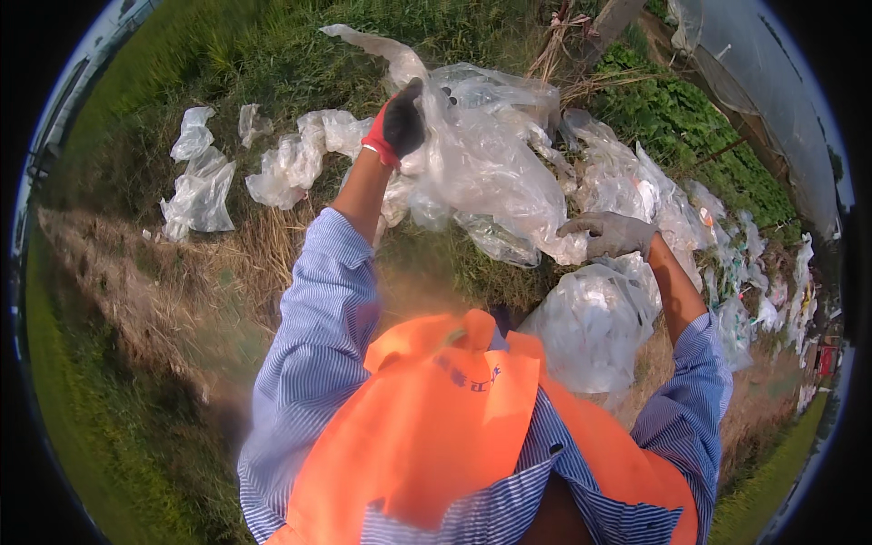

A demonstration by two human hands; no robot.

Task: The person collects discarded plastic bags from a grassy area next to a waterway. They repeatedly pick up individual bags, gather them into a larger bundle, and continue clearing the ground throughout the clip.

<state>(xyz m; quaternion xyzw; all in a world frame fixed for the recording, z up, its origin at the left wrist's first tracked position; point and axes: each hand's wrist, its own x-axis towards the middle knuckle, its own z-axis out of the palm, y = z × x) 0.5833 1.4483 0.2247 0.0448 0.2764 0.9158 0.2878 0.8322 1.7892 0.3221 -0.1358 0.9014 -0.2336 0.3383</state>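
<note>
A crumpled sheet of clear plastic film [487, 160] is stretched between my two hands. My left hand [405, 122], in a black and red glove, is closed on its upper left part, and a loose end of film sticks up past the fist. My right hand [608, 235], in a greyish glove, pinches the film's lower right end. Just below the right hand lies a bulging translucent plastic bag [593, 320] with pale scraps inside. More crumpled film lies behind the held sheet, which hides part of it.
Crumpled plastic pieces [199, 194] lie on grass at the left. A long heap of plastic waste [736, 272] runs along the right. A wooden post [610, 30] and dry stalks stand at the top, near green leafy plants [708, 146] and a plastic-covered structure [770, 75].
</note>
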